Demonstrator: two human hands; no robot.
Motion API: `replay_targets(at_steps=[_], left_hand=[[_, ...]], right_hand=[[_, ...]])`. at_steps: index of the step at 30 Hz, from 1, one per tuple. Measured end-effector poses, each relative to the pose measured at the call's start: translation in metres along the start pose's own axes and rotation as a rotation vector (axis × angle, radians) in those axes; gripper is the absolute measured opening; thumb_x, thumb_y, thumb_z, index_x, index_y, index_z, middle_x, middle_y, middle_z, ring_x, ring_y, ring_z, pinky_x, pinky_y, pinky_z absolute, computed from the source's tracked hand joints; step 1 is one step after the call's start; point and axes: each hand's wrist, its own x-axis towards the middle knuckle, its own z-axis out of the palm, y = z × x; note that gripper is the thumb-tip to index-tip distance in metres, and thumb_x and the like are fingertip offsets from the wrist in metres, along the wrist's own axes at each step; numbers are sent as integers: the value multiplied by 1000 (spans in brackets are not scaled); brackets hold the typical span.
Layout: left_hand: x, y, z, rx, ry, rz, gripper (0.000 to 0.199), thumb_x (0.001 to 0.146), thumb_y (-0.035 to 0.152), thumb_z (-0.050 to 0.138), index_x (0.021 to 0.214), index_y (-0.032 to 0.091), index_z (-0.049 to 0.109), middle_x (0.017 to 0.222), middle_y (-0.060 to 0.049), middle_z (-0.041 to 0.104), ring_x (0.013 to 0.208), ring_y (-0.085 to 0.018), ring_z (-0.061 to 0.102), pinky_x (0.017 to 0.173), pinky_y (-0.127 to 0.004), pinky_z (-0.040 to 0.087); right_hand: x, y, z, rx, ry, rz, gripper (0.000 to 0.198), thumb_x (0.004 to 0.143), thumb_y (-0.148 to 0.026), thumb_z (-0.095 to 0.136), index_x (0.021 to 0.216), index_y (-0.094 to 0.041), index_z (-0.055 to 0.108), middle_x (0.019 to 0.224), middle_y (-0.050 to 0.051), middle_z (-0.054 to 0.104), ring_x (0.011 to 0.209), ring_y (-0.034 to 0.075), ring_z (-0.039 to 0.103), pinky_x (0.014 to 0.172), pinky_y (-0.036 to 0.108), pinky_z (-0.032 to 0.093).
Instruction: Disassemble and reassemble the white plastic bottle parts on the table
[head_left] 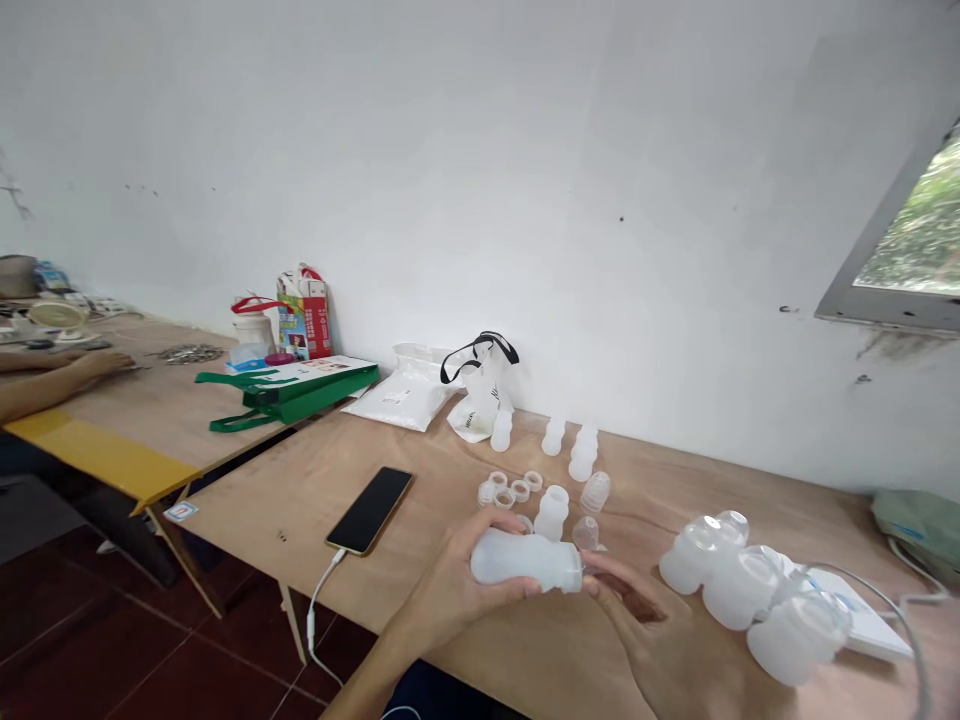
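A frosted white baby bottle (517, 560) lies sideways above the table, with my left hand (457, 585) wrapped round its base end. My right hand (626, 605) is closed at the bottle's mouth on the right. Its fingertips meet the rim; whatever small part they pinch there is too hidden to name. Just behind stands another frosted bottle (552, 512). Several translucent rings (519, 490) lie to its left, while clear domed caps (595, 491) are to its right.
Along the wall stand more bottles (583, 453), a white pouch (409, 390) and a strapped bag (480, 400). Several capped bottles (739, 585) crowd the right side, near a cable. A phone (371, 510) lies left, plugged in. Another person's arm (60, 380) rests on the far-left table.
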Motion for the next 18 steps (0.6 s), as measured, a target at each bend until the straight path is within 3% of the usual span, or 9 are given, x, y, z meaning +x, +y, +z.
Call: replay_targets(at_steps=[4,7,11,14,18], left_hand=[[0,-1,1,-147,-51,-35,46,72,45,87,105,20,66,98,-3,67,83,-19,61,74,-26,48],[0,-3,1,-229,-124,-81,50,74,50,85,107,19,63,94,-2,64,72,-14,57,61,-21,45],[-1,2,-5,-289,-196,-213,55,82,63,74,109,18,59,79,1,57,57,-10,47,45,-18,38],[-2,7,-11,-277,-166,-207,55,81,66,72,106,18,59,75,2,55,59,-12,47,46,-18,38],[-7,9,-12,-141,-103,-134,51,82,63,73,105,19,61,83,-1,60,67,-14,53,56,-20,41]], right_hand=[[1,-21,-8,-129,66,-265,8,84,-30,80,92,-31,84,90,2,83,79,23,80,73,27,67],[1,-29,-11,-120,60,-427,11,88,-22,76,91,-30,83,95,3,83,81,21,80,70,25,66],[-1,-29,-8,-58,-2,-525,19,93,-16,69,93,-29,82,102,5,82,85,21,80,69,25,66],[-2,-26,-7,-69,-9,-482,14,92,-21,72,97,-30,82,101,5,82,86,21,80,74,26,65],[-4,-21,-5,-87,-55,-189,20,87,-42,78,102,-29,82,88,3,82,77,22,79,70,24,64]])
